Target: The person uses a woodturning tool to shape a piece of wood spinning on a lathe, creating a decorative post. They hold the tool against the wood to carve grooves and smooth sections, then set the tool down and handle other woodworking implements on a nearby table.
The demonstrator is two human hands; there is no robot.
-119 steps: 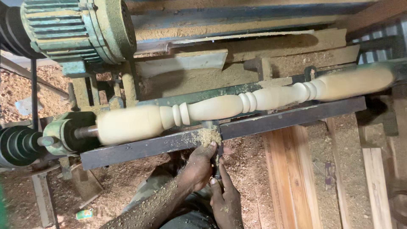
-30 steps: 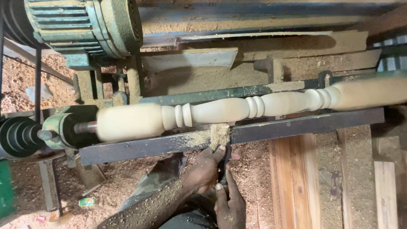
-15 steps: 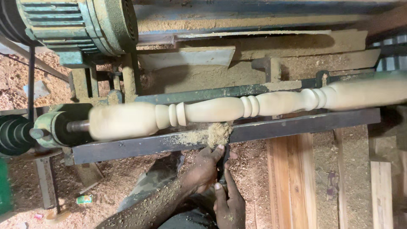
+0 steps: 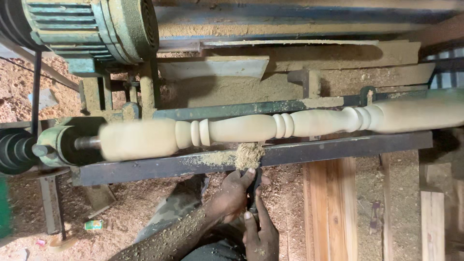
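— Two hands on one tool, is that right?

— Yes. The left hand (image 4: 235,193) is curled shut around the dark chisel (image 4: 253,189) close up by the rest (image 4: 309,153), and the right hand (image 4: 261,232) is wrapped round the handle just behind it, lower in the view and nearer the body.

— Where does the spindle lie from them?

— Straight ahead of the hands, past the rest. The spindle (image 4: 251,128) runs left to right across the whole view, its left end at the chuck (image 4: 60,145) and its right end out past the edge of the picture. So its long axis is crosswise to the chisel, which points away from the body and meets it roughly square.

— Which hand is nearer the wood?

— The left. Its knuckles sit just below the rest, with a heap of shavings (image 4: 249,155) right above them. That heap covers the tip, so I cannot tell whether the edge is touching the wood.

— Which part of the spindle is opposite the tip?

— The long smooth swell between the two bead groups, a little left of the middle beads (image 4: 284,125). The thick blank end (image 4: 137,140) is well off to the left, and the motor (image 4: 92,29) sits above and beyond it.
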